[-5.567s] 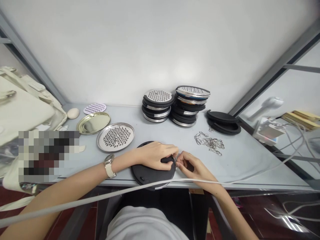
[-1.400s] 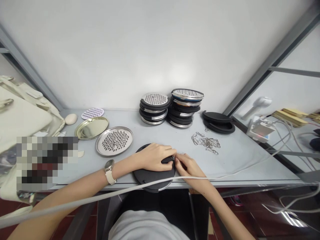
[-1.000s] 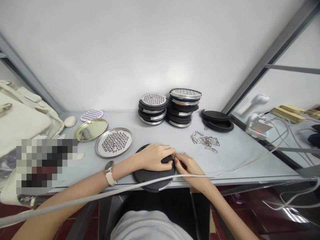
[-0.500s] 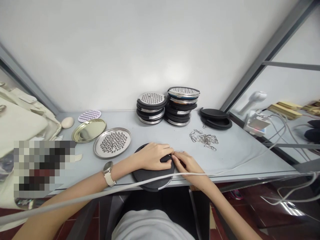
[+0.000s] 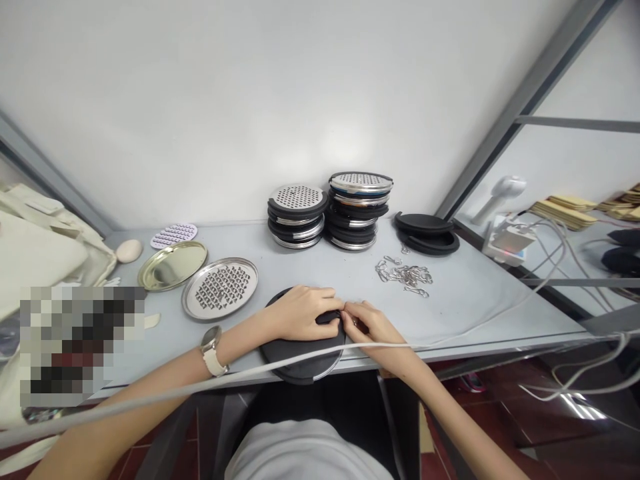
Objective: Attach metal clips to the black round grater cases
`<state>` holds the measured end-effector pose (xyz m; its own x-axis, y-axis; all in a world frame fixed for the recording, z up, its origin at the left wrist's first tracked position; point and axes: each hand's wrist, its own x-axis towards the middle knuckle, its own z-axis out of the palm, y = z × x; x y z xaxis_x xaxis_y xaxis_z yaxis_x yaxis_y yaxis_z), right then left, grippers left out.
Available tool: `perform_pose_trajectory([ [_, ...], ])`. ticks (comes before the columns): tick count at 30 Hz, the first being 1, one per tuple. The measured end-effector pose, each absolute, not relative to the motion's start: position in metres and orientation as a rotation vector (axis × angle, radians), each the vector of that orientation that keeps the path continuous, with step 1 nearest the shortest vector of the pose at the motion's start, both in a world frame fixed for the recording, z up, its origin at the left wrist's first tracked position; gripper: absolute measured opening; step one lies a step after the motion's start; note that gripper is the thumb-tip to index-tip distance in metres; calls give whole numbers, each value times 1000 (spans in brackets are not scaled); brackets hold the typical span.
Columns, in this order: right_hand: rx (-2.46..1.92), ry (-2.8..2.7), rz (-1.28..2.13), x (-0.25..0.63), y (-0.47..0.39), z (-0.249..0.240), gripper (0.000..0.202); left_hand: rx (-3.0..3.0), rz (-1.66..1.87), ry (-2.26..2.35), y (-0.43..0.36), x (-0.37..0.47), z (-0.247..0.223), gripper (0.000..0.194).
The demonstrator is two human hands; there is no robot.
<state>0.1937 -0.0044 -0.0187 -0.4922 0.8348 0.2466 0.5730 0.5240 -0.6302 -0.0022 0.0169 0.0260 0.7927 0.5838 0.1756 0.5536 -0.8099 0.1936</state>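
Observation:
A round black disc (image 5: 300,363) with a thin metal edge lies at the table's front edge. My left hand (image 5: 305,313) rests on top of it, with thumb and fingers closed on its right side rim. Against that same rim, my right hand (image 5: 370,325) is pinched on something small that I cannot make out. To the left sit a round metal grater plate (image 5: 220,288), a shiny gold-toned plate (image 5: 173,265) and a white perforated disc (image 5: 174,235). A pile of metal hooks (image 5: 405,275) lies right of my hands.
Two stacks of black-rimmed graters (image 5: 297,217) stand by the wall, with black round covers (image 5: 427,233) to their right. A white cable (image 5: 390,345) crosses in front of my hands. A bag (image 5: 45,233) is at the left, a scanner (image 5: 500,197) at the right.
The view has shifted slightly, so the objects at the back appear a little further left. Both hands stay at the disc's right rim, with only small finger movement.

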Motion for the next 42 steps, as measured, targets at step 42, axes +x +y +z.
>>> perform_pose_trajectory([
  [42, -1095, -2253, 653, 195, -6, -15, 25, 2834, 386, 887, 17, -1, 27, 8],
])
